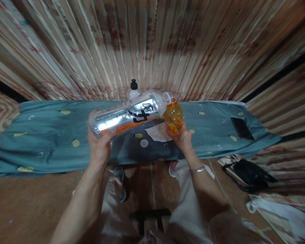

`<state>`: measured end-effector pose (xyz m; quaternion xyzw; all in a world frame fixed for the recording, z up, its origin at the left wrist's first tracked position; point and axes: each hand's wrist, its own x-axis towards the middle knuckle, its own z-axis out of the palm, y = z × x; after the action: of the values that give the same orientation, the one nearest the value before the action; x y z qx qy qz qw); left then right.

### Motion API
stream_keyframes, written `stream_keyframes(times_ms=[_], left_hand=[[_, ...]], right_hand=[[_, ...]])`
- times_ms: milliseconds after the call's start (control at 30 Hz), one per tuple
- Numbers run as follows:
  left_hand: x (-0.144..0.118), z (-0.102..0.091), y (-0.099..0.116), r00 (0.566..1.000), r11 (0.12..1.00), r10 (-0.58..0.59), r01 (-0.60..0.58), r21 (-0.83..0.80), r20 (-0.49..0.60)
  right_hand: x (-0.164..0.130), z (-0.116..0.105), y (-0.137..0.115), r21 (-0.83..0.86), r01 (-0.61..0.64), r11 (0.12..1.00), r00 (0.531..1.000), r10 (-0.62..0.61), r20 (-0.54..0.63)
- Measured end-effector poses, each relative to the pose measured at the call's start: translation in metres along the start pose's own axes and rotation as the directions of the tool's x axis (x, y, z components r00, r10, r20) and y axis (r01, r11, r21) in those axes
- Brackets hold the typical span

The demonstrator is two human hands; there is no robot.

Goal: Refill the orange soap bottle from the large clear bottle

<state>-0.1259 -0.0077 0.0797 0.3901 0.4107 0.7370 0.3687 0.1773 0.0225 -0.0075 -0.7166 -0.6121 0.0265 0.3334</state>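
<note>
My left hand (99,140) grips the base of a large clear plastic bottle (128,113) with a silver, black and orange label. The bottle is tipped almost level, its open mouth resting over the top of a small orange bottle (173,116). My right hand (182,137) holds that small bottle upright from below. Both hands are above a low table covered in a teal cloth (53,135). A small white cap (144,143) and a white napkin (159,133) lie on the cloth beneath the bottles.
Another clear bottle with a black cap (133,88) stands at the back by the striped curtain (152,44). A black phone (242,128) lies on the cloth at right. A black bag (247,174) and white plastic (282,213) sit on the floor at right.
</note>
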Motion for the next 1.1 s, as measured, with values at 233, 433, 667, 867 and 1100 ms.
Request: stream_keyframes(times_ms=[233,433,667,867,1100], left_hand=[[0.0004,0.0005,-0.0016,1.0,1.0,-0.002,0.002,0.002,-0.018],[0.0002,0.0008,-0.0005,1.0,1.0,-0.002,0.002,-0.009,0.003],[0.0004,-0.0021,-0.0021,1.0,0.999,0.022,-0.023,0.048,0.018],[0.0012,-0.0023,-0.0033,0.999,0.999,0.035,-0.035,0.026,0.01],[0.0002,-0.0018,-0.0021,0.999,0.998,0.043,-0.044,0.039,0.018]], right_hand=[[0.0005,-0.0002,-0.0001,-0.002,-0.006,1.0,1.0,0.006,0.0],[0.0014,-0.0031,-0.0037,0.0,-0.043,0.999,0.999,0.043,0.025],[0.0006,-0.0051,-0.0053,0.016,-0.049,0.999,0.998,0.048,0.033],[0.0004,-0.0034,-0.0023,0.027,-0.015,1.0,1.0,0.014,0.026],[-0.0001,-0.0003,-0.0002,-0.002,0.0,1.0,1.0,0.0,0.0]])
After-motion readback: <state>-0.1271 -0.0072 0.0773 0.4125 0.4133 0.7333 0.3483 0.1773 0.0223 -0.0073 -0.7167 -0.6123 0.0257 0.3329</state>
